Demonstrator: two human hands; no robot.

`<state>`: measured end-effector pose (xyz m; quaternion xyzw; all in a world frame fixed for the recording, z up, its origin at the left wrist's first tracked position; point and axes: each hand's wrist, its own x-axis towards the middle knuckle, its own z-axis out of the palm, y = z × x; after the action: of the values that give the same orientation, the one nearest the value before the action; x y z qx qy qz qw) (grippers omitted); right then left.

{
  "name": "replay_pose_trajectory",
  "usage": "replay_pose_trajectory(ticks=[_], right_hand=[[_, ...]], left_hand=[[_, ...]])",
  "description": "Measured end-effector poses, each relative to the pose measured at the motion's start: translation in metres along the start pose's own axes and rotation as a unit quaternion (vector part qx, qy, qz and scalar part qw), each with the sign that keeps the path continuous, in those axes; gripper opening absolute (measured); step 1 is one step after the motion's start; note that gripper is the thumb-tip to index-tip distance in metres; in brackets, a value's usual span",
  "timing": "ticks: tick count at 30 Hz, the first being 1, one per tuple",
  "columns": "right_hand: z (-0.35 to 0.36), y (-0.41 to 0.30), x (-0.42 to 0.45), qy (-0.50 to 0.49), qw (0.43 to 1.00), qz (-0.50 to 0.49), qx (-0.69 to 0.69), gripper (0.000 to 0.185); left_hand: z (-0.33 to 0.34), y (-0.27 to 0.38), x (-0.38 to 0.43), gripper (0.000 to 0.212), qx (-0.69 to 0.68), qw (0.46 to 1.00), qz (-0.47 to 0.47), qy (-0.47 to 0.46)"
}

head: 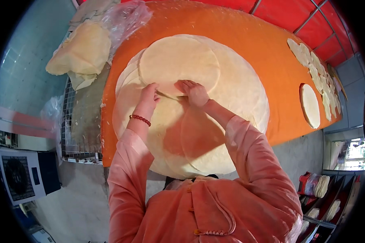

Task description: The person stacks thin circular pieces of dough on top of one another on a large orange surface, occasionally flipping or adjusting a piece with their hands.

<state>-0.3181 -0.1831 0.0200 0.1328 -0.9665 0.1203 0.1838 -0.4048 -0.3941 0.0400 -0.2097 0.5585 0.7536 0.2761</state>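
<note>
A wide pile of thin, round dough sheets (243, 82) lies before me on the orange tabletop. On its far part rests a smaller round dough sheet (179, 62). My left hand (150, 94), with a red bead bracelet at the wrist, has its fingers curled at this sheet's near left edge; whether they pinch the dough is hard to tell. My right hand (195, 92) lies on the near edge with its fingers stretched flat over the dough. Overlapping sheets with folded-looking edges lie beneath both forearms.
Draped dough sheets (85, 48) and clear plastic film (126, 21) lie at the upper left over a wire rack (67, 121). At the right are an oval-looking stack of dough (310, 106) and several overlapping dough rounds (318, 76). A shelf (331, 197) holds more bundles at the lower right.
</note>
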Motion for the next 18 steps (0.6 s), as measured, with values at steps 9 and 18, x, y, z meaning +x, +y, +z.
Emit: replay_pose_trajectory(ticks=[9, 18], right_hand=[[-0.013, -0.021, -0.001, 0.08, 0.995, 0.051, 0.012, 0.041], [-0.193, 0.106, 0.149, 0.037, 0.977, 0.2, -0.06, 0.026]], left_hand=[[0.024, -0.012, -0.039, 0.051, -0.302, 0.938, -0.042, -0.166], [0.076, -0.027, -0.062, 0.025, -0.252, 0.947, -0.007, -0.198]])
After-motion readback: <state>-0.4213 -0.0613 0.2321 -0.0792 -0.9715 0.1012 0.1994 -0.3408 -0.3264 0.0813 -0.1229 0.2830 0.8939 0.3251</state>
